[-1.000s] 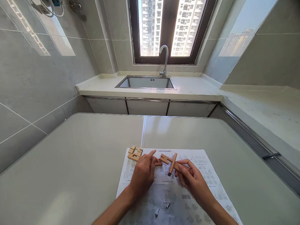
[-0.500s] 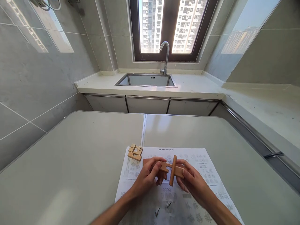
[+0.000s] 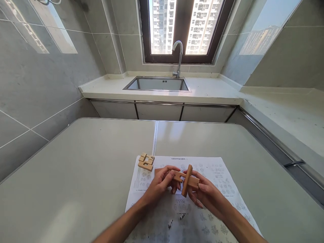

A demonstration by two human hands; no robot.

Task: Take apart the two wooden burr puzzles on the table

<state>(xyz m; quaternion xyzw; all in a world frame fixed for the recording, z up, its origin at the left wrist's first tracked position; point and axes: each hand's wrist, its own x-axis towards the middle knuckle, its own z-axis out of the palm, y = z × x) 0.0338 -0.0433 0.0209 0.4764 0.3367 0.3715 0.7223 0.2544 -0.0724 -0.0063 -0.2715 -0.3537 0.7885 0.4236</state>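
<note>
Both hands are raised just above the printed sheet [image 3: 215, 175] and meet on one wooden assembly. Left hand [image 3: 159, 185]: fingers curled, thumb and forefinger pinching the left end of a flat notched wooden bar [image 3: 181, 177]; the grip is narrow and closed on the wood. Right hand [image 3: 206, 192]: fingers cupped under and behind the right end of the same bar, thumb on top, so it also holds the piece. A second wooden bar [image 3: 186, 180] crosses the first at roughly a right angle, seated between the two hands and tilted slightly, its lower end pointing toward the person and its upper end away. One open notch in the flat bar shows just left of the crossing, next to the left fingertips. Whether the two bars are fully locked together cannot be told. Beyond the left hand and a little to its left, near but apart from it, a small cluster of loose wooden pieces [image 3: 146, 161] lies on the far left corner of the sheet. The sheet, covered with small diagrams, lies flat on the grey table [image 3: 76, 175] under both forearms. Well beyond the hands, a steel sink [image 3: 157, 84] with a curved faucet [image 3: 178, 57] sits below a window [image 3: 181, 30].
</note>
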